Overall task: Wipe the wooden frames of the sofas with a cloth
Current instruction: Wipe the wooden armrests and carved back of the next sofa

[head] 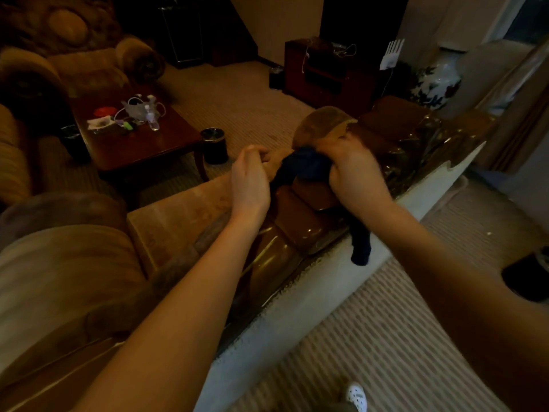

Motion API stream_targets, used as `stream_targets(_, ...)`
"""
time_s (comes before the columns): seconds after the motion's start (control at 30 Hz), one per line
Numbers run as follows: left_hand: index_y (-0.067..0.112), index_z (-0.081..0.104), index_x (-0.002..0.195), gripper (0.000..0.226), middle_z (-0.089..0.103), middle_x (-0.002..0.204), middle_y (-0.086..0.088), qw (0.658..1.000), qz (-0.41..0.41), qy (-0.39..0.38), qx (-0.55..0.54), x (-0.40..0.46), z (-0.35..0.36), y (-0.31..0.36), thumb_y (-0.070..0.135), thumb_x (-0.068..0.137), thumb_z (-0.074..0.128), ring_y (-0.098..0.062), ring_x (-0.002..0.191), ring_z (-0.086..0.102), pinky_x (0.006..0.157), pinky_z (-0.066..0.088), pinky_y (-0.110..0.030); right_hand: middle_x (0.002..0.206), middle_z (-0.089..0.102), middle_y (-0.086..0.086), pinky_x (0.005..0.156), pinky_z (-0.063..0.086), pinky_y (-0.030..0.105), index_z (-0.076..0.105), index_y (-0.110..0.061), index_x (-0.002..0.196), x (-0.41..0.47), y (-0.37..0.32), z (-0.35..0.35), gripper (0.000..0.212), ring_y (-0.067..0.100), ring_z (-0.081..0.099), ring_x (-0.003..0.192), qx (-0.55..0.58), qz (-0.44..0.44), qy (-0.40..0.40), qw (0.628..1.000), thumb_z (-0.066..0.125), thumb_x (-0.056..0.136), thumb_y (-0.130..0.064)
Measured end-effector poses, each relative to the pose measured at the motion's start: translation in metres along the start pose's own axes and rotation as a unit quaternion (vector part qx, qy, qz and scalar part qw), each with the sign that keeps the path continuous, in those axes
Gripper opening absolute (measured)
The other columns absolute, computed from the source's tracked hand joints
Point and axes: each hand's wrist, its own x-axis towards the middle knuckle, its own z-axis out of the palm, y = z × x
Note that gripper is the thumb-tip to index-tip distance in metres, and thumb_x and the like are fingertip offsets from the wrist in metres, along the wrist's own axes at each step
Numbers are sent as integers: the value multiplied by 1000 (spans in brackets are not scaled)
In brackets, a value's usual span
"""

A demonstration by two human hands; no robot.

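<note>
I stand behind a sofa whose glossy carved wooden top frame point(300, 230) runs from lower left to upper right. A dark blue cloth point(306, 166) lies bunched on the frame's raised central crest. My right hand point(353, 165) grips the cloth from above and presses it onto the wood; a tail of the cloth point(361, 248) hangs down the pale sofa back. My left hand point(251, 176) hovers just left of the cloth with its fingers curled near the cloth's edge; whether it pinches the cloth I cannot tell.
A dark wooden coffee table point(166, 144) with a bottle, cables and small items stands beyond the sofa. A black bin point(214, 145) sits by its corner. An armchair point(68, 63) is at far left, a cabinet point(326, 72) and a large vase point(439, 81) at the back. My shoe point(356, 395) is on the carpet.
</note>
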Motion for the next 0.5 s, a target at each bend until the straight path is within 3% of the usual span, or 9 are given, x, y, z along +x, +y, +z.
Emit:
stream_targets(0.1, 16, 61, 98, 32, 60, 97, 7, 997, 55, -44, 44, -3, 5, -1, 22, 101, 30, -5, 94, 55, 80, 41, -19, 105, 68, 17, 100, 33, 27, 68, 4, 99, -61, -23, 6, 33, 31, 61, 99, 116, -58, 101, 986, 38, 88, -5)
stream_targets(0.2, 16, 59, 95, 31, 57, 88, 11, 984, 97, -117, 96, -4, 7, -2, 18, 102, 29, 7, 82, 52, 71, 38, -6, 103, 69, 12, 97, 38, 35, 71, -1, 94, -88, -37, 24, 27, 21, 58, 99, 125, -152, 117, 973, 47, 92, -12)
stream_targets(0.27, 15, 61, 95, 34, 57, 88, 10, 974, 116, -154, 120, -5, 8, -2, 20, 103, 28, 7, 79, 53, 69, 37, -6, 109, 66, 14, 95, 42, 40, 70, -2, 101, -75, -26, 28, 24, 24, 58, 103, 108, -152, 114, 976, 51, 86, -6)
stream_targets(0.33, 20, 60, 92, 32, 57, 86, 9, 964, 130, -186, 141, -6, 8, -1, 22, 103, 30, 9, 75, 53, 67, 39, -10, 112, 63, 16, 93, 44, 38, 66, -1, 110, -60, -13, 22, 28, 25, 56, 105, 103, -116, 115, 981, 50, 87, -5)
stream_targets(0.4, 24, 59, 89, 27, 55, 84, 11, 952, 155, -209, 158, -9, 8, 0, 23, 102, 35, 8, 77, 52, 68, 39, -14, 109, 65, 9, 89, 46, 29, 65, -4, 113, -53, -6, 7, 29, 16, 55, 103, 177, -25, 130, 975, 47, 91, -6)
stream_targets(0.5, 19, 64, 104, 34, 53, 92, 11, 924, 240, -219, 200, -14, 11, 4, 43, 97, 41, -6, 95, 52, 80, 36, -19, 104, 64, -8, 81, 50, 19, 65, -17, 112, -47, -2, -24, 26, 2, 59, 96, 373, 173, 186, 892, 45, 97, -9)
